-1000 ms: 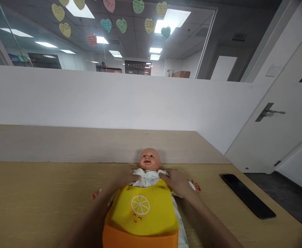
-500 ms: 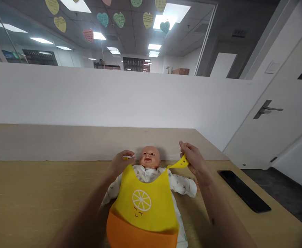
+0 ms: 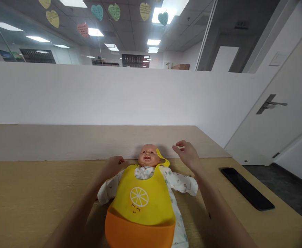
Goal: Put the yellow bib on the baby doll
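The bib [image 3: 152, 213] lies on the doll [image 3: 146, 154], its loose strap [image 3: 167, 163] best kept untwisted, the right hand [image 3: 188, 155] empty with fingers slightly parted, the grip of the left hand [image 3: 114, 165] impossible to tell.

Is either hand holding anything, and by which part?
The right hand holds nothing; a strap of the bib lies loose by the doll's head. The left hand is near the bib; whether it grips anything cannot be told.
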A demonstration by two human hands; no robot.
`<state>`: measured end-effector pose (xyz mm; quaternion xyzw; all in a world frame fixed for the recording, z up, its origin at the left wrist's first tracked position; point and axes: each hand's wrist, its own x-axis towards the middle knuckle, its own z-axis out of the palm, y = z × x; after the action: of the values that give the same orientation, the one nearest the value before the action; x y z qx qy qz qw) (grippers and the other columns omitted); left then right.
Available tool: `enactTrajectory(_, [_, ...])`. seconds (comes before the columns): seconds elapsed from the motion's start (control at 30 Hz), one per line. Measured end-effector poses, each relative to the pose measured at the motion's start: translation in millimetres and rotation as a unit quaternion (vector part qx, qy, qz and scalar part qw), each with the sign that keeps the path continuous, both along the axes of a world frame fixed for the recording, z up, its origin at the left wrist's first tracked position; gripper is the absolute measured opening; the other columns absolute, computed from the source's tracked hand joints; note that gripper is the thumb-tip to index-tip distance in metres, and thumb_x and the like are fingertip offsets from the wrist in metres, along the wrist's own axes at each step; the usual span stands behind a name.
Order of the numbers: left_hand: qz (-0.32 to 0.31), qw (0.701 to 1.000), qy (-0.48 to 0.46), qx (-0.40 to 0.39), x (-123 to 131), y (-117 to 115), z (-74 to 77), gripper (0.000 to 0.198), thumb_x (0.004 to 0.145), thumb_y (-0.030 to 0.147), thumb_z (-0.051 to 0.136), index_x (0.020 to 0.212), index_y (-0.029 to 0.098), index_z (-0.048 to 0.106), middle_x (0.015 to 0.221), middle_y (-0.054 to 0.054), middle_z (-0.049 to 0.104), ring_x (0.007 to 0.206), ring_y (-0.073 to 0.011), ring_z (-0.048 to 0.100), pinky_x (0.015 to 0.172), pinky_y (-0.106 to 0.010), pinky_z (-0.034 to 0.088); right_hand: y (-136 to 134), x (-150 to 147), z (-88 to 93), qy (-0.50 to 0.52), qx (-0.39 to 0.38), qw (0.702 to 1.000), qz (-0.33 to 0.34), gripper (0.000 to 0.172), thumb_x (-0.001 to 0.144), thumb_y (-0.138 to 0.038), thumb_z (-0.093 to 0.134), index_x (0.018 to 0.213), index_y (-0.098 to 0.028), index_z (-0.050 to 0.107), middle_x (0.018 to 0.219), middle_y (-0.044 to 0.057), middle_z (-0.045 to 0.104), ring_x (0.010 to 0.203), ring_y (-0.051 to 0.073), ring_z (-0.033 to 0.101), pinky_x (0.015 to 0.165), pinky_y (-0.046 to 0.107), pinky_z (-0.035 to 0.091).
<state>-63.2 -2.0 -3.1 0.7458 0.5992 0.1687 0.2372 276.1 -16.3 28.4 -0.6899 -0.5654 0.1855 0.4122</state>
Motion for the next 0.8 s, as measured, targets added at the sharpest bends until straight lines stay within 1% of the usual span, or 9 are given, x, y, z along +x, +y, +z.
enactTrajectory(0.1, [-0.057, 0.996, 0.016, -0.072, -5.8, -4.5, 0.2, 0.042, 0.083, 0.053, 0.048, 0.064, 0.018, 0.062, 0.055, -0.001, 0.058, 0.050, -0.0144, 0.051, 0.051, -0.026, 0.027, -16.3, -11.0, 12.8, -0.028, -0.127, 0.977, 0.171, 0.037, 0.086, -0.051, 0.049, 0.074, -0.016, 0.056, 0.068, 0.004, 0.060, 0.056, 0.013, 0.056, 0.046, 0.021, 0.042])
enactTrajectory(0.17, [-0.077, 0.993, 0.019, -0.091, -6.6, -6.8, -0.5, 0.042, 0.083, 0.054, 0.048, 0.068, 0.018, 0.065, 0.054, 0.000, 0.057, 0.049, -0.0143, 0.049, 0.051, -0.026, 0.026, -26.9, -21.4, 15.7, -0.030, -0.215, 0.939, 0.267, 0.043, 0.087, -0.054, 0.046, 0.071, -0.016, 0.055, 0.064, 0.004, 0.059, 0.051, 0.013, 0.055, 0.041, 0.021, 0.040])
enactTrajectory(0.23, [-0.090, 0.993, 0.018, -0.078, -5.0, -7.8, -1.9, 0.039, 0.081, 0.052, 0.051, 0.068, 0.017, 0.065, 0.054, 0.000, 0.056, 0.050, -0.0144, 0.049, 0.051, -0.027, 0.025, -33.5, -30.6, 12.2, -0.059, -0.274, 0.909, 0.310, 0.043, 0.087, -0.054, 0.047, 0.071, -0.015, 0.057, 0.066, 0.006, 0.062, 0.050, 0.014, 0.056, 0.039, 0.021, 0.041])
enactTrajectory(0.33, [-0.104, 0.993, 0.009, -0.060, -0.5, -7.9, -3.2, 0.031, 0.077, 0.045, 0.056, 0.064, 0.017, 0.059, 0.057, -0.001, 0.057, 0.055, -0.0154, 0.050, 0.052, -0.027, 0.026, -34.6, -38.8, -0.8, -0.068, -0.317, 0.891, 0.316, 0.039, 0.088, -0.050, 0.047, 0.073, -0.014, 0.057, 0.065, 0.006, 0.063, 0.049, 0.014, 0.057, 0.039, 0.022, 0.044])
enactTrajectory(0.43, [-0.073, 0.993, -0.046, -0.084, 3.9, -10.5, 0.6, 0.017, 0.073, 0.035, 0.058, 0.077, 0.018, 0.058, 0.066, 0.001, 0.059, 0.058, -0.0155, 0.054, 0.053, -0.025, 0.033, -29.9, -40.8, -13.0, -0.048, -0.330, 0.892, 0.306, 0.033, 0.087, -0.046, 0.048, 0.079, -0.015, 0.056, 0.064, 0.004, 0.061, 0.046, 0.014, 0.056, 0.037, 0.023, 0.045])
enactTrajectory(0.5, [-0.041, 0.988, -0.098, -0.113, 6.6, -14.4, 6.3, 0.019, 0.071, 0.030, 0.059, 0.085, 0.020, 0.054, 0.071, 0.002, 0.058, 0.060, -0.0146, 0.056, 0.054, -0.024, 0.039, -27.2, -40.6, -17.1, -0.058, -0.331, 0.889, 0.310, 0.032, 0.088, -0.046, 0.048, 0.082, -0.015, 0.055, 0.066, 0.004, 0.061, 0.043, 0.013, 0.055, 0.036, 0.023, 0.043])
enactTrajectory(0.6, [-0.022, 0.979, -0.145, -0.142, 10.0, -20.4, 15.4, 0.018, 0.070, 0.027, 0.057, 0.084, 0.021, 0.048, 0.073, 0.004, 0.054, 0.058, -0.0129, 0.054, 0.053, -0.024, 0.042, -25.9, -40.3, -17.4, -0.073, -0.317, 0.886, 0.330, 0.035, 0.086, -0.050, 0.051, 0.079, -0.015, 0.051, 0.062, 0.001, 0.056, 0.040, 0.011, 0.051, 0.034, 0.020, 0.037])
enactTrajectory(0.7, [-0.029, 0.971, -0.182, -0.155, 11.3, -22.7, 19.0, 0.014, 0.070, 0.024, 0.053, 0.081, 0.021, 0.045, 0.067, 0.006, 0.049, 0.053, -0.0113, 0.050, 0.049, -0.023, 0.038, -27.8, -40.4, -14.8, -0.025, -0.293, 0.887, 0.357, 0.034, 0.083, -0.049, 0.058, 0.081, -0.016, 0.050, 0.061, -0.002, 0.050, 0.041, 0.009, 0.048, 0.033, 0.018, 0.033])
enactTrajectory(0.8, [-0.035, 0.960, -0.222, -0.166, 10.3, -21.4, 17.4, 0.016, 0.068, 0.021, 0.051, 0.084, 0.021, 0.045, 0.063, 0.007, 0.048, 0.049, -0.0102, 0.047, 0.046, -0.022, 0.033, -31.1, -39.4, -13.0, 0.048, -0.284, 0.891, 0.351, 0.032, 0.081, -0.043, 0.061, 0.099, -0.017, 0.054, 0.079, 0.002, 0.058, 0.053, 0.013, 0.058, 0.037, 0.021, 0.043])
